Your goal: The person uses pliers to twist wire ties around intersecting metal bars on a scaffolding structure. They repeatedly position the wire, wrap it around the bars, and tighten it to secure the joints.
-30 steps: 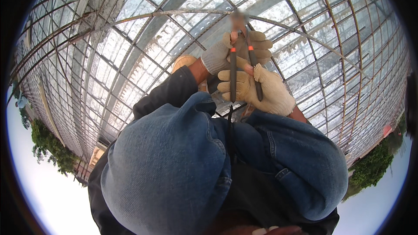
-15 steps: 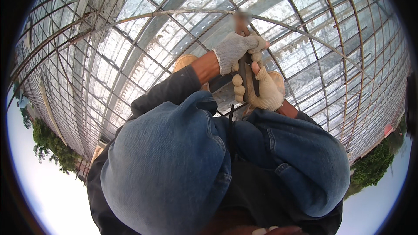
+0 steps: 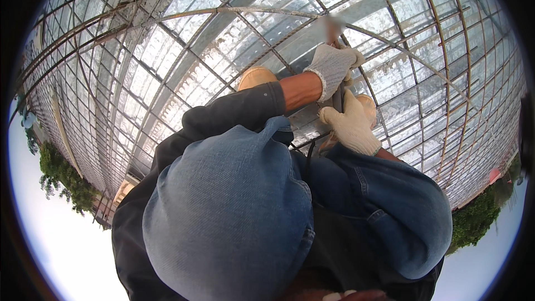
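Note:
My left hand [image 3: 332, 69], in a grey-white knit glove, is closed around the upper part of a dark two-handled hand tool [image 3: 337, 99]; the tool's jaws are hidden. Just below, my right hand [image 3: 355, 122], in a cream glove, is closed around the tool's lower part, most of its fingers out of sight. Beyond the left hand a small brownish shape [image 3: 332, 32] is blurred, so I cannot tell what it is. Both hands are over the rebar grid [image 3: 273, 50], in front of my bent knees.
Ribbed shiny metal decking [image 3: 184, 72] lies under the crossed bars. A curved bar [image 3: 239, 9] arches across beyond my hands. My tan shoes [image 3: 256, 77] stand on either side of the tool. More rebar spreads left and right, with trees [image 3: 62, 181] past the edge.
Both hands and the tool appear shifted to the right in view. My right hand has turned, its back now facing up and covering the handles that showed before.

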`<state>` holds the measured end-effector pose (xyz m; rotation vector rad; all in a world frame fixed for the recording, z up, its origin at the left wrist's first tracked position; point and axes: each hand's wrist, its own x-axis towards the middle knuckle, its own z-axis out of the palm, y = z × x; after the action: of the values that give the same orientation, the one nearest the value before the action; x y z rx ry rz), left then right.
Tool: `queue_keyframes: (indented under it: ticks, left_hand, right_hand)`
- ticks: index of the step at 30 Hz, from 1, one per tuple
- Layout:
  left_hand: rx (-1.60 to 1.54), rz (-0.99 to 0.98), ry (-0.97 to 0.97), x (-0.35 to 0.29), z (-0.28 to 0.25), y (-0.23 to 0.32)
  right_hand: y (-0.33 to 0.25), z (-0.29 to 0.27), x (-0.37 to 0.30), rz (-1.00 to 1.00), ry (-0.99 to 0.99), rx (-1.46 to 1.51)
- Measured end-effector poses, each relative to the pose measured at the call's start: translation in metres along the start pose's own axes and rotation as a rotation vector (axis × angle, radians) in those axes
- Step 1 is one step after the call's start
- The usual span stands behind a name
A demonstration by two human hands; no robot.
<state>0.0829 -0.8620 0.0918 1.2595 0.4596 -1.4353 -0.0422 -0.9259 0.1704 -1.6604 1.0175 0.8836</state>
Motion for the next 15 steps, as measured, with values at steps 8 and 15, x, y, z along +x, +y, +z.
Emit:
queue_keyframes:
  ticks: [8, 15]
  left_hand:
    - [-0.542, -0.047, -0.392, 0.005, -0.039, -0.011]
    - [-0.519, 0.266, -0.719, 0.034, -0.040, -0.037]
  right_hand:
    - [0.041, 0.014, 0.010, 0.014, -0.841, 1.485]
    - [-0.022, -0.021, -0.021, 0.179, -0.465, 1.098]
